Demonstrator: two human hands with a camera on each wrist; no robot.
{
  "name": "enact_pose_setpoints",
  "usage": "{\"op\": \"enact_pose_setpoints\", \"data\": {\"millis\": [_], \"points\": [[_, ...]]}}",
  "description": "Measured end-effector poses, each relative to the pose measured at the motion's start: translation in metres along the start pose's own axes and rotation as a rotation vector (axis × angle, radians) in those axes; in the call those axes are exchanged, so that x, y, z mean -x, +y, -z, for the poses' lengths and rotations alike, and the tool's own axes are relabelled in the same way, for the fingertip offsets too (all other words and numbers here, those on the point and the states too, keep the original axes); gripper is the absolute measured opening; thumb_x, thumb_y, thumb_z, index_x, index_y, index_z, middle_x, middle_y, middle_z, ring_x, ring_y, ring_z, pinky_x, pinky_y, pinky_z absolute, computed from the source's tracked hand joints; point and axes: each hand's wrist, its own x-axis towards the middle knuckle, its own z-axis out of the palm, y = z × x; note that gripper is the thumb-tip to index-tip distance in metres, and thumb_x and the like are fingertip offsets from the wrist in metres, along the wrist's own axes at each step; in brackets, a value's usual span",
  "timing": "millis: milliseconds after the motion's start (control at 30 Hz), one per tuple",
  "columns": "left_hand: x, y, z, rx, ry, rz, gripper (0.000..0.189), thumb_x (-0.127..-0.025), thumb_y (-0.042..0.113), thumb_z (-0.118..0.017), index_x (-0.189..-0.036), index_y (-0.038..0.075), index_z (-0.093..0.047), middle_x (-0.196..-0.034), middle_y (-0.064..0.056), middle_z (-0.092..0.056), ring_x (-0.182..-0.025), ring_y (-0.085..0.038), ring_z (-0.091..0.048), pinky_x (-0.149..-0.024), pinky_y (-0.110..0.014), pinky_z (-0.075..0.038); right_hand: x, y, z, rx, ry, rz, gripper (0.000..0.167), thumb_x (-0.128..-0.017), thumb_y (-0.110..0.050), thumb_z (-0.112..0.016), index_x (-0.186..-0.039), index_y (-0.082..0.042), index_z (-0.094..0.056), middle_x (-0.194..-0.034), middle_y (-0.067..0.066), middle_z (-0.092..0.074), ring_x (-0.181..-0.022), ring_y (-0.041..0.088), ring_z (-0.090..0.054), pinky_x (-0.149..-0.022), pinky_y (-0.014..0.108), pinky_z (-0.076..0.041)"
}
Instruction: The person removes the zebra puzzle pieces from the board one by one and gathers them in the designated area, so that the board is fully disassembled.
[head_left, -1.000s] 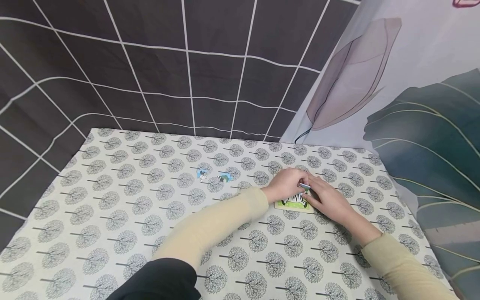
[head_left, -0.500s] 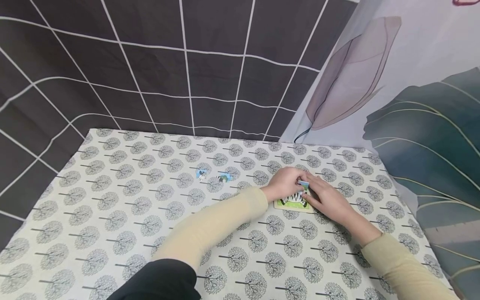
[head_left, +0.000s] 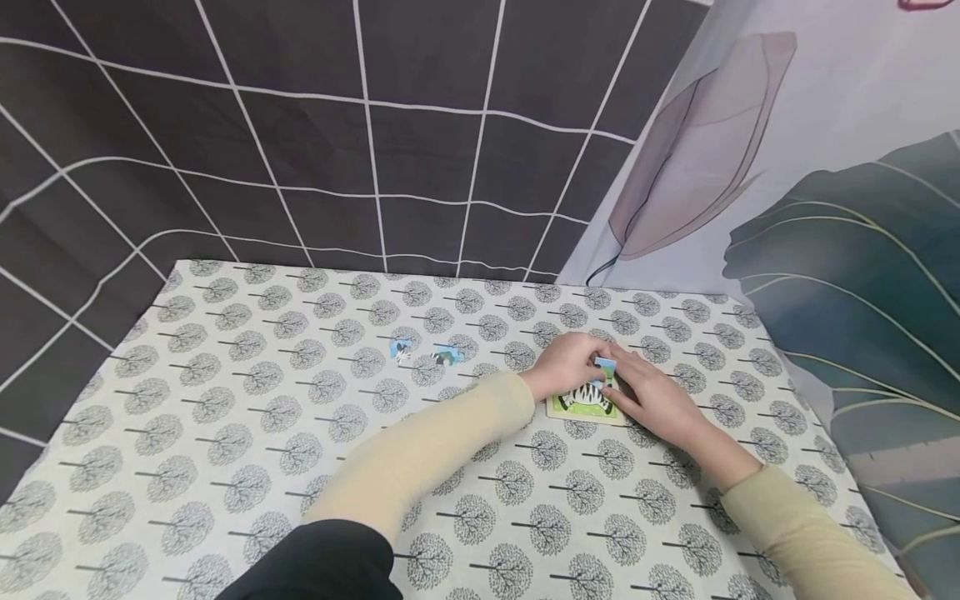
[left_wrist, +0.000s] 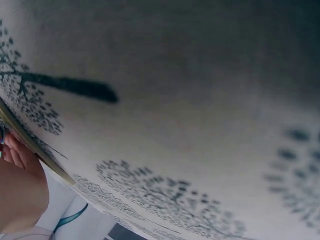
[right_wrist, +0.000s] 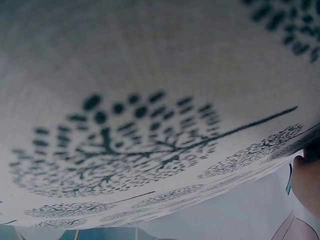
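In the head view, a small zebra puzzle board point(head_left: 592, 408) with a green lower part lies at the right of the table. My left hand point(head_left: 566, 365) pinches a blue-and-green puzzle piece point(head_left: 606, 365) above the board's upper part. At the board's right side, my right hand point(head_left: 663, 402) steadies it, thumb over the face and fingers toward the far edge. Both hands partly cover the board. The left wrist view catches the board's edge point(left_wrist: 37, 150) beside part of a hand point(left_wrist: 20, 187). Only a bit of a hand point(right_wrist: 307, 175) shows in the right wrist view.
Two loose puzzle pieces lie left of the hands: one with a zebra head point(head_left: 401, 351), the other blue and dark point(head_left: 447, 356). A tree-print cloth point(head_left: 247, 433) covers the table. A dark grid curtain point(head_left: 300, 142) hangs behind, with a leaf-patterned curtain point(head_left: 847, 250) at the right.
The pinched piece has turned in my left fingers, so more of its blue-and-green face shows. Both hands stay at the board; the loose pieces lie as before.
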Motion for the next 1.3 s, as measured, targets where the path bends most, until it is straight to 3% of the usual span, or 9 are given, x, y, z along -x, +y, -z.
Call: {"op": "enact_pose_setpoints", "data": {"millis": [167,400,600,867,1067,1300], "points": [[0.0003,0.0027,0.0024,-0.001,-0.018,-0.001,0.008,-0.098,0.021,-0.076,-0.104,0.016,-0.074,-0.111,0.004,-0.078,-0.096,-0.008,-0.066,-0.095,-0.019,-0.051,0.0003,-0.0001,-0.0001,0.001,-0.003,-0.005,0.068,-0.107,-0.034,-0.063,-0.161,-0.001,-0.038,-0.170,0.025,-0.033,-0.154,0.053,-0.033,-0.126,0.067,-0.028],[-0.0005,0.0068,0.0008,-0.011,-0.035,0.015,0.008,-0.101,0.017,-0.072,-0.109,0.015,-0.072,-0.124,0.001,-0.077,-0.118,-0.014,-0.070,-0.110,-0.023,-0.051,0.0011,0.0000,-0.0003,0.004,0.004,-0.002,0.065,-0.107,-0.033,-0.063,-0.159,0.000,-0.042,-0.169,0.026,-0.035,-0.153,0.054,-0.035,-0.126,0.067,-0.029],[-0.0010,0.0074,-0.0019,-0.039,-0.032,0.035,0.015,-0.101,0.018,-0.073,-0.116,0.016,-0.072,-0.129,0.002,-0.075,-0.123,-0.014,-0.069,-0.112,-0.024,-0.051,0.0009,0.0004,-0.0009,0.004,0.004,0.007,0.066,-0.106,-0.031,-0.064,-0.159,0.000,-0.042,-0.169,0.026,-0.034,-0.154,0.052,-0.035,-0.127,0.067,-0.028],[-0.0008,0.0035,-0.0015,-0.113,-0.061,-0.038,0.015,-0.100,0.020,-0.075,-0.113,0.017,-0.070,-0.114,0.004,-0.077,-0.108,-0.012,-0.071,-0.101,-0.021,-0.054,0.0006,0.0005,-0.0016,0.017,0.013,0.014,0.067,-0.107,-0.032,-0.064,-0.160,0.001,-0.040,-0.168,0.027,-0.035,-0.153,0.053,-0.036,-0.126,0.066,-0.029],[-0.0006,0.0013,-0.0007,-0.082,-0.083,-0.064,0.015,-0.098,0.018,-0.077,-0.111,0.016,-0.069,-0.106,0.005,-0.074,-0.097,-0.009,-0.067,-0.092,-0.017,-0.053,0.0001,-0.0002,-0.0017,0.021,0.010,0.017,0.069,-0.107,-0.035,-0.063,-0.160,0.001,-0.038,-0.168,0.027,-0.034,-0.155,0.051,-0.034,-0.128,0.065,-0.028],[-0.0013,-0.0017,-0.0001,-0.068,-0.089,-0.086,0.016,-0.097,0.018,-0.077,-0.110,0.015,-0.068,-0.106,0.004,-0.073,-0.099,-0.010,-0.066,-0.094,-0.019,-0.052,0.0009,-0.0004,-0.0010,0.020,-0.008,-0.005,0.070,-0.108,-0.039,-0.060,-0.161,-0.001,-0.037,-0.170,0.026,-0.032,-0.154,0.053,-0.034,-0.126,0.067,-0.029]]}}
